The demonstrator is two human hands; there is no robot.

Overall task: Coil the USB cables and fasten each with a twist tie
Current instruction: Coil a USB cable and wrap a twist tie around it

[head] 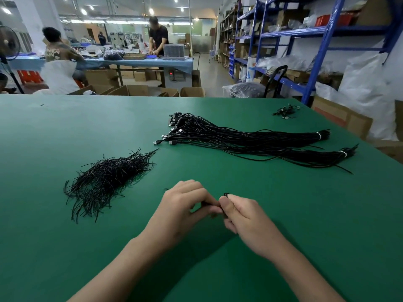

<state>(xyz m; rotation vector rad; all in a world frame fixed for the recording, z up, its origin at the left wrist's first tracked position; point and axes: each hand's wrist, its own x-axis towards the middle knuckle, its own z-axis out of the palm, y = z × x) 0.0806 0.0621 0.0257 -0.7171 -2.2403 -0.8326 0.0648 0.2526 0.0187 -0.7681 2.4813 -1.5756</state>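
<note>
Both hands meet over the near middle of the green worktop (65, 127). The left hand (185, 205) and the right hand (246, 216) have their fingers (208, 201) curled in, thumb against fingertips, pinching a small black bundle (224, 195) between them. Only a dark stub shows above the right thumb and a sliver between the two hands. Whether it is a coiled cable, a tie or both together cannot be told.

From the grip, this looks like the fastening step: a tie being twisted shut round a cable already coiled.

The loose twist ties (106, 179) lie in a heap towards the left edge, near the left hand but apart from it. The uncoiled USB cables (229, 136) lie in a long sheaf across the middle, banded white at the right-hand end. A second banded sheaf (305, 155) lies just nearer, running towards the right edge. A small cluster of what seem to be finished coils (285, 111) sits near the far right corner.

Next, the tie ends likely need a firm turn or two. The bundle would then go with the cluster, and a fresh cable must be drawn free by its plug from the sheaf without dragging its neighbours.
</note>
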